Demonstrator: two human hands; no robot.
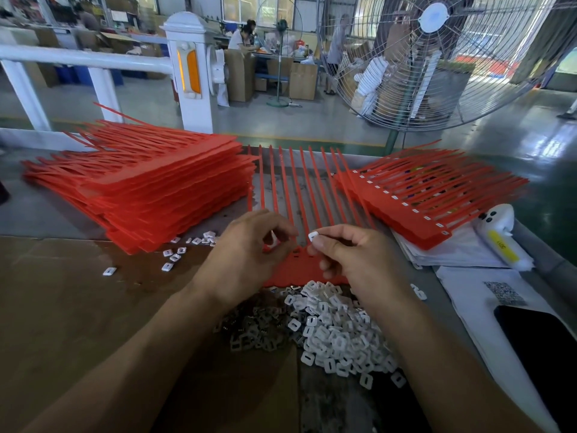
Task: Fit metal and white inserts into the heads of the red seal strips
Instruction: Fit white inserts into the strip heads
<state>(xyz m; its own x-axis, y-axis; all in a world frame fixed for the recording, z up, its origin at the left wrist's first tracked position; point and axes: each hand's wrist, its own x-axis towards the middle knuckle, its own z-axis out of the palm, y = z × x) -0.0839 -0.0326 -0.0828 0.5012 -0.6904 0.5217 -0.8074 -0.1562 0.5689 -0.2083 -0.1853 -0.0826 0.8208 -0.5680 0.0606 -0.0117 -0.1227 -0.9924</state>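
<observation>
The right hand (pixel 352 257) pinches a single white insert (pixel 313 236) between thumb and forefinger, holding it just above the head end of the red seal strip sheet (pixel 296 264) that lies flat on the table (pixel 37 210) in front of the person. The left hand (pixel 246 257) sits close beside it, fingers curled, with a small pale piece showing at its fingertips (too hidden to say what it is); its lower fingers rest on or near the sheet's head band. The two hands are near each other but not touching. The sheet's thin tails (pixel 293 182) run away from the person like a comb. Just in front of the wrists lies a heap of loose white inserts (pixel 337 332), and touching its left side a smaller heap of grey metal inserts (pixel 253 335). A few stray white pieces (pixel 175 257) lie scattered to the left, on brown cardboard (pixel 62 307). Further left stands a tall stack of red strip sheets (pixel 140 185); to the right a lower stack (pixel 421 195) — its heads showing white inserts — rests on papers (pixel 462 254). A dark phone (pixel 540 348) lies at the far right, and a big cage fan (pixel 437 57) stands beyond the table.
</observation>
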